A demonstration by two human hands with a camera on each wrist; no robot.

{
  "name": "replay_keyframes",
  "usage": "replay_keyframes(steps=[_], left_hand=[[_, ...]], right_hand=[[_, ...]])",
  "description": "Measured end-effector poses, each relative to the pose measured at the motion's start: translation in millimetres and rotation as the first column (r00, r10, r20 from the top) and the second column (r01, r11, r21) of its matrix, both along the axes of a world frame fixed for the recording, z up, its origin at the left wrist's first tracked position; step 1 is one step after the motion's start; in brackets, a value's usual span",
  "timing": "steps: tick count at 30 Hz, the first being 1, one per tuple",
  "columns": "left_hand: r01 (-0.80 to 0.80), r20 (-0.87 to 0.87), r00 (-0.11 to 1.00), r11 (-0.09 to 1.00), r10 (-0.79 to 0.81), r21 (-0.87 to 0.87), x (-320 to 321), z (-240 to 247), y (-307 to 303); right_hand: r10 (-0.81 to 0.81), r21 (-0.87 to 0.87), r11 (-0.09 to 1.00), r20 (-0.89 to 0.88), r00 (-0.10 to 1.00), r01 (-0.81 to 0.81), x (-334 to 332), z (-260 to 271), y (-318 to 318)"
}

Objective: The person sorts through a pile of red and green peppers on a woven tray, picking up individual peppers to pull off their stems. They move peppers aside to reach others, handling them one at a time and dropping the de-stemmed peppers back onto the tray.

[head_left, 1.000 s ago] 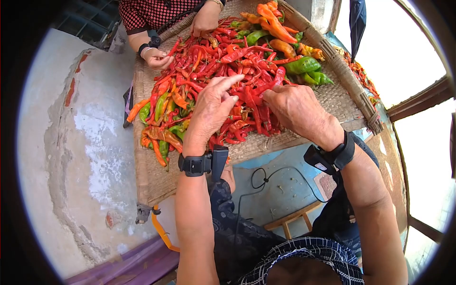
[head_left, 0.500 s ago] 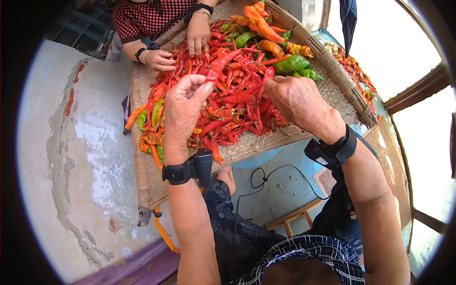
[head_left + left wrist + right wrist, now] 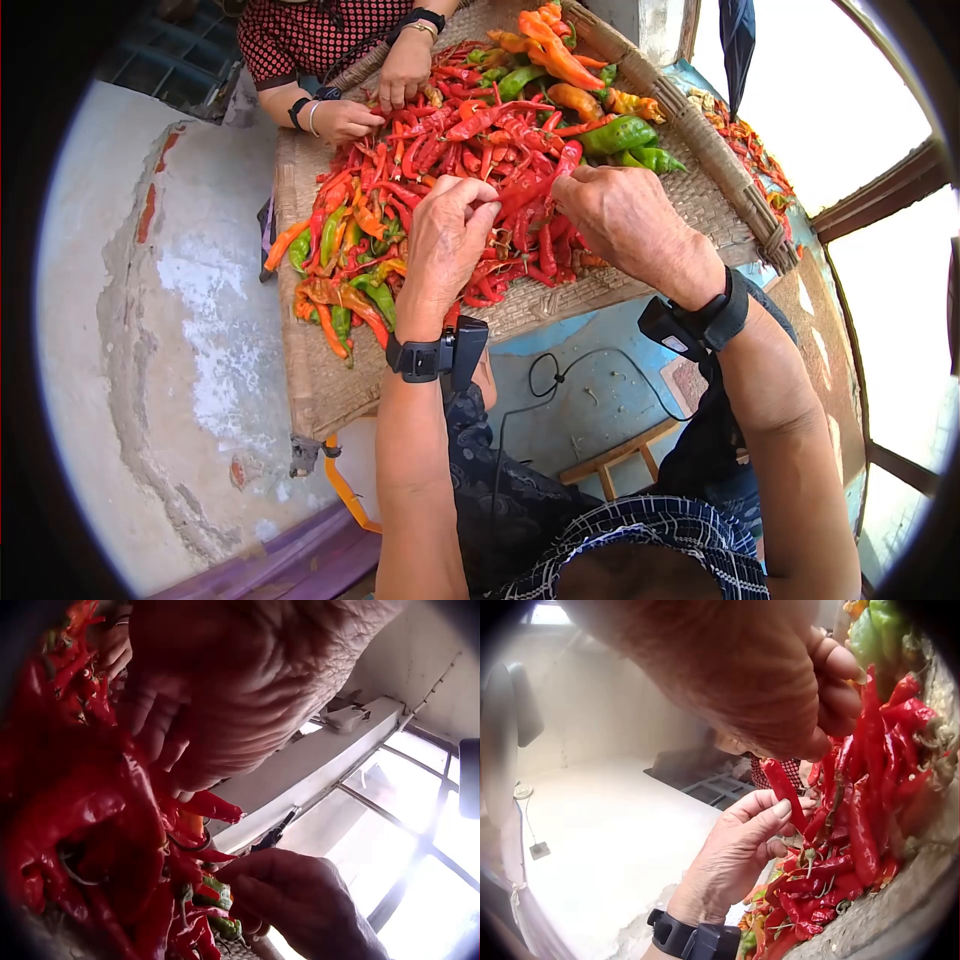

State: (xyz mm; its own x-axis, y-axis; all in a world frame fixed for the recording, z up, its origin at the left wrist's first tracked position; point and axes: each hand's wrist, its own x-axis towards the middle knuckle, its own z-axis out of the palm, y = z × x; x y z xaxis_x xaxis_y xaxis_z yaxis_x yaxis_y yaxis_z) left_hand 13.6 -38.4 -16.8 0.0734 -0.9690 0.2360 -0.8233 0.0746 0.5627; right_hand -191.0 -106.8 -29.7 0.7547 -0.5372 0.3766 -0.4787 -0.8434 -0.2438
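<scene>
My left hand (image 3: 447,240) pinches a long red chili pepper (image 3: 786,791) between thumb and fingers. In the right wrist view this pepper points up from the left fingertips (image 3: 778,810), close below my right hand. The right hand (image 3: 640,225) is to the right over the heap, its fingers curled and fingertips beside a glossy red pepper (image 3: 567,160). I cannot tell whether anything is held inside it. Under both hands lies a heap of red chili peppers (image 3: 520,235). The left wrist view shows my right hand (image 3: 304,896) low down, near green and red peppers.
A woven tray (image 3: 715,205) with a raised rim bears the peppers. Green peppers (image 3: 617,135) and orange ones (image 3: 553,50) lie at its far right. Across it, another person's hands (image 3: 405,68) touch the heap. A plastered wall (image 3: 190,320) stands left.
My left hand raised a red pepper leftward half a second ago; now it is back near the right hand with a red pepper. The other person's hands have shifted slightly. My right hand stays near its place.
</scene>
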Motion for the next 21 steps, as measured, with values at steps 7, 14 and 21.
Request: replay_keyframes(steps=[7,14,21], left_hand=[[-0.192,-0.655,0.744,0.981,0.133,-0.019,32,24,5],[-0.288,0.175,0.949,0.947,0.263,0.141,46,13,19],[-0.004,0.325,0.945,0.995,0.035,-0.097,41,-10,30]], right_hand=[[-0.006,-0.014,1.0,-0.017,1.0,0.005,0,0,-1],[0.015,-0.014,1.0,-0.027,1.0,-0.016,1,-1,-1],[0.034,-0.016,0.999,0.02,0.999,-0.033,6,-2,2]])
